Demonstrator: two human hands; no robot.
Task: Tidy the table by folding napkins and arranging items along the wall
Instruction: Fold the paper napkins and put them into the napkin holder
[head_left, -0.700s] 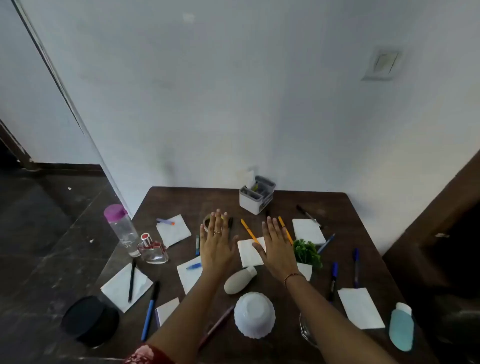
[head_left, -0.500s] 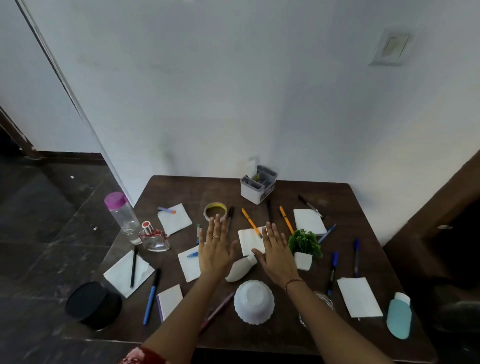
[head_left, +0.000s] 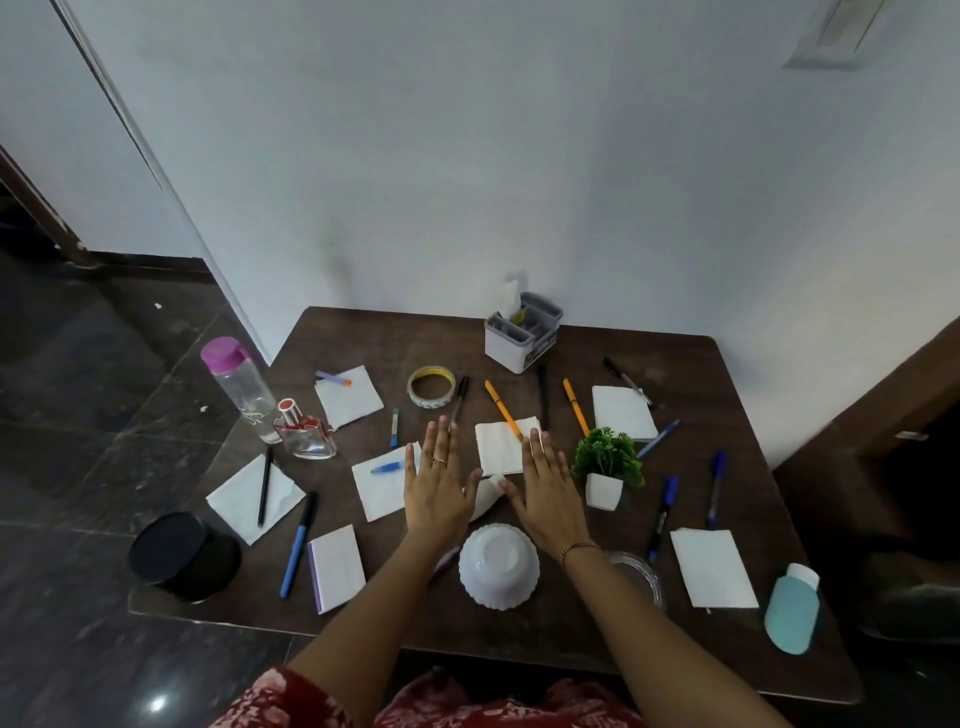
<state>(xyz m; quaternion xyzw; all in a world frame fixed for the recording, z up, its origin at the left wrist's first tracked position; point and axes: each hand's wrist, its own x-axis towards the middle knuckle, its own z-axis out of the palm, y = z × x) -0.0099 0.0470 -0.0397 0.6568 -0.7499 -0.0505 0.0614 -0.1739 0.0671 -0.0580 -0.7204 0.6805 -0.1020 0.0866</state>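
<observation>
Napkins of white paper (head_left: 498, 452) lie scattered on the dark wooden worktop (head_left: 363, 338) against a white wall (head_left: 519, 182), amid coloured pens (head_left: 503, 409), a yellow tape roll (head_left: 430, 386), a green potted plant (head_left: 607, 460) and an upturned white bowl (head_left: 498, 566). Left hand (head_left: 439, 488) and right hand (head_left: 548, 491) hold nothing, fingers (head_left: 441, 436) straight.

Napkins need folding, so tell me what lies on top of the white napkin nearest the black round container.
A slim black pen lies across the white paper napkin. Nothing else shows on it. Whatever may be beneath the napkin is covered.
</observation>
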